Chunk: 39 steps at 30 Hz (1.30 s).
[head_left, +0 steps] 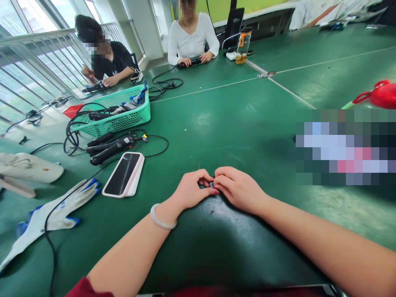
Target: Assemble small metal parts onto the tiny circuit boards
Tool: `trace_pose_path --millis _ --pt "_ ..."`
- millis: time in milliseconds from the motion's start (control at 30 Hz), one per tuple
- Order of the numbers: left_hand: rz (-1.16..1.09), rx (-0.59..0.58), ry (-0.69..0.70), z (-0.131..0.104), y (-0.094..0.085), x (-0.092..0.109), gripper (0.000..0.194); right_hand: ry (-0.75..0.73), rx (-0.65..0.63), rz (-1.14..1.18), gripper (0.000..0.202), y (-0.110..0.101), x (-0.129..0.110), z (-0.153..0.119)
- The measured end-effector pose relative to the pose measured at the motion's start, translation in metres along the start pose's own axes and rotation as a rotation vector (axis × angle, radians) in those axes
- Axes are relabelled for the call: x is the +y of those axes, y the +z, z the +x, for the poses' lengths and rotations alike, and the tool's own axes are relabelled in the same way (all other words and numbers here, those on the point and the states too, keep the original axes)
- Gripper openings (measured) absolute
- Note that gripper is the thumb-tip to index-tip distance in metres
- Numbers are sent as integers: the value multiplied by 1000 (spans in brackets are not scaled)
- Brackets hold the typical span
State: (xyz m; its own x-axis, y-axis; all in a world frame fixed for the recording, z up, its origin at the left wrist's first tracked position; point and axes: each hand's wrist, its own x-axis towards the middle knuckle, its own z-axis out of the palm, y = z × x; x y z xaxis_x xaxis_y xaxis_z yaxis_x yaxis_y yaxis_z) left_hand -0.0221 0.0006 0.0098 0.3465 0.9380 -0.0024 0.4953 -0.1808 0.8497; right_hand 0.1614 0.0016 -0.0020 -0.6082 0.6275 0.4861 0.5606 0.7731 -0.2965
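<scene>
A small dark piece with light marks (211,184) is pinched between my two hands just above the green table; its kind is too small to make out. My left hand (191,190), with a pale bangle (163,218) at the wrist, has its thumb and fingers closed on the piece. My right hand (239,187) meets it fingertip to fingertip, its fingers curled in on the same piece and partly hiding it. To the left of my left hand lies a phone (126,173) in a pale pink case, on top of a white object.
Black hair tools with cords (116,146) lie before a green basket (120,123) of gloves and tools. White-and-blue gloves (62,210) rest at the left. Two people sit across the table (216,123), near a bottle (243,46). A red item (383,95) is at the right.
</scene>
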Motion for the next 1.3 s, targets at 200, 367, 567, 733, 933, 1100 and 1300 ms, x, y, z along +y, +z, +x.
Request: trace_pose_path --millis 200,367,567,733,933,1100,1300 --pt "5 -13 17 0 0 -1 22 16 -14 21 22 -2 0 0" --pt "9 7 -11 1 0 3 22 138 -3 191 11 -5 0 0" --pt "24 225 -105 5 -5 -4 24 268 9 167 17 -3 11 1" --pt "-4 231 -95 6 -6 -8 24 230 -122 7 23 4 14 -1" --pt "29 218 -80 5 -7 -6 21 167 -141 -35 21 5 11 1" --pt "45 198 -59 5 -7 -6 20 147 -123 -38 22 4 10 1" --pt "46 169 -27 3 -6 -5 20 139 -10 -4 22 1 8 0"
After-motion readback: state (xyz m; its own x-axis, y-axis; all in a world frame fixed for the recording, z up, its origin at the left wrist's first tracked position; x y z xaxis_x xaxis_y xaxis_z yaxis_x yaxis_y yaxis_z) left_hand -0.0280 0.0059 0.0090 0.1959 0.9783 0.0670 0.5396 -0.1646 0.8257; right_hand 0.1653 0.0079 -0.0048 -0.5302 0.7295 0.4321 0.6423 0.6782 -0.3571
